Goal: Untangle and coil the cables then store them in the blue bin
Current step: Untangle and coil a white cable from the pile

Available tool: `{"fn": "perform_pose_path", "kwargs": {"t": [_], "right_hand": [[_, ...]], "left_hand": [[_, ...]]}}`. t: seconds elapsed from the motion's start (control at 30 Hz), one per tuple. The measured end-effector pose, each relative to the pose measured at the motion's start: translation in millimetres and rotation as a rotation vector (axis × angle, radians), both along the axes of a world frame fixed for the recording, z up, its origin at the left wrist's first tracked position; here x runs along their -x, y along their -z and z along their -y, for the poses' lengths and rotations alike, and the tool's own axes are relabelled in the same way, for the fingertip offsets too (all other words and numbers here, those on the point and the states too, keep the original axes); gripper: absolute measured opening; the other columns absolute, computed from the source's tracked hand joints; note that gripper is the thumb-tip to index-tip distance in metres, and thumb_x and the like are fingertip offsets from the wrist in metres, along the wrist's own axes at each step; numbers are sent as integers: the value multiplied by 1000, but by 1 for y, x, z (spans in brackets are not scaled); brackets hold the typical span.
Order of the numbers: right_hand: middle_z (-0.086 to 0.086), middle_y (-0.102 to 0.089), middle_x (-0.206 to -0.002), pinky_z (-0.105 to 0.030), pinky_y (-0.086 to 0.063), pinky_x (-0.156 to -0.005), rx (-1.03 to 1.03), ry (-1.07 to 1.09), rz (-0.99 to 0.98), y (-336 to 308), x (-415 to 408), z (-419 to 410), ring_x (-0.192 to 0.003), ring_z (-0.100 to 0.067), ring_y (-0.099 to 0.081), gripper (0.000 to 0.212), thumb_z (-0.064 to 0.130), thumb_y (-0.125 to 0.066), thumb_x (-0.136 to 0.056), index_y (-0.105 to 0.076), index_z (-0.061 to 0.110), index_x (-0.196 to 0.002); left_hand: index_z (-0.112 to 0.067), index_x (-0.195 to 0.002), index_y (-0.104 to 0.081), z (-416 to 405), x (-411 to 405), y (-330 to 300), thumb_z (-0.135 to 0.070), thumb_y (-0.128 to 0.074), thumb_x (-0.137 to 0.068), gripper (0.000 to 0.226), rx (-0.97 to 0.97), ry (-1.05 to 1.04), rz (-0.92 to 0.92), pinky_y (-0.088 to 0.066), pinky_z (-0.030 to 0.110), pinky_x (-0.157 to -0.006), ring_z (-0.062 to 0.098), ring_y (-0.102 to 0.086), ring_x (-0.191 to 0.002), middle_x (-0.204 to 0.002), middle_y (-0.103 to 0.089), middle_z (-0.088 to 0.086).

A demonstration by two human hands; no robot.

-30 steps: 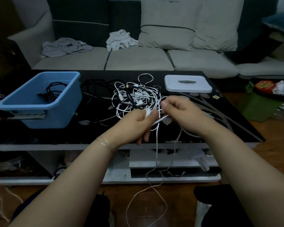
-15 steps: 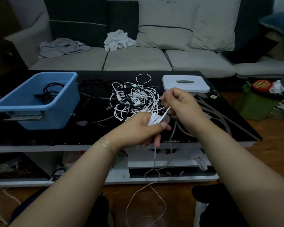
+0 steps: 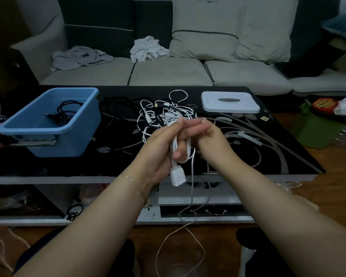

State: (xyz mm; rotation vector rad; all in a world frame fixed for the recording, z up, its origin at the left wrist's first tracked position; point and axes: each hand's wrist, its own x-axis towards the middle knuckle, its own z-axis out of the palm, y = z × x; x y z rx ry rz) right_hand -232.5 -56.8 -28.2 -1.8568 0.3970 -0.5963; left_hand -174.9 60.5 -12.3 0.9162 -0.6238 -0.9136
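Your left hand [image 3: 164,148] is closed around a small bundle of thin white cable [image 3: 175,144], its blocky white plug [image 3: 177,176] hanging below the palm, while your right hand [image 3: 206,138] presses in against it from the other side, fingers curled; whether those fingers pinch the strand or only rest on it, the view does not show. Keep each new loop the same size as the ones already in your fist and feed the slack up gradually, because the free tail [image 3: 190,226] drops past the table edge and curls loosely toward the floor (a quick tug would likely snag it). The open blue plastic bin [image 3: 84,124] sits on the left of the glossy black patterned table [image 3: 278,156], well apart from your hands, with a coiled black cable [image 3: 65,112] already inside. Between you and the far edge lies the remaining knot of white and black cables [image 3: 160,114], just beyond your knuckles, so lift the bundle clear before swinging left. A flat white rectangular lid with a grey handle [image 3: 230,101] rests to the right, out of your path.
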Motion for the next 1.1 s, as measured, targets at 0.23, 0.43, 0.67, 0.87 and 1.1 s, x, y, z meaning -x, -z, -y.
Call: {"fn": "perform_pose_path", "kwargs": {"t": [0.23,0.43,0.67,0.87,1.1], "right_hand": [[3,-61,-83,-33,-43,-71,357,-59,-211,7,4,-17,-76,-16,-54,19,31,-40,-100,-56,21,-102],[4,-58,-60,-37,-52,-68,452,-252,-358,7,11,-15,-57,-11,-54,29,31,-44,-98,-47,36,-126],[6,-67,-63,-25,-41,-61,564,-309,-411,-2,17,-18,-52,4,-51,18,29,-46,-98,-53,23,-113],[10,-58,-64,-27,-44,-63,650,-345,-448,-11,24,-9,-60,-4,-54,4,29,-52,-95,-49,33,-93],[9,-68,-85,-34,-50,-73,681,-303,-396,-23,30,-4,-81,-12,-62,3,34,-58,-83,-55,33,-84]], "left_hand": [[5,-129,-50,-3,-13,-4,-7,-53,-87,44,19,-182,-38,-43,13,-59,1,-51,-53,-112,-69,8],[2,-136,-39,-5,-18,-4,0,-43,-98,38,-35,-377,64,-54,16,-65,11,-72,-78,-125,-61,10],[-5,-144,-26,0,-17,2,-5,-41,-101,46,-178,-412,342,-56,20,-71,9,-71,-84,-142,-46,6],[-4,-135,-39,2,-22,13,-18,-44,-101,38,-451,-374,822,-48,25,-95,19,-61,-114,-136,-53,2],[-20,-81,-53,-5,-12,9,-62,-29,-90,49,-614,-157,1019,-49,33,-70,19,-67,-68,-74,-66,3]]}}
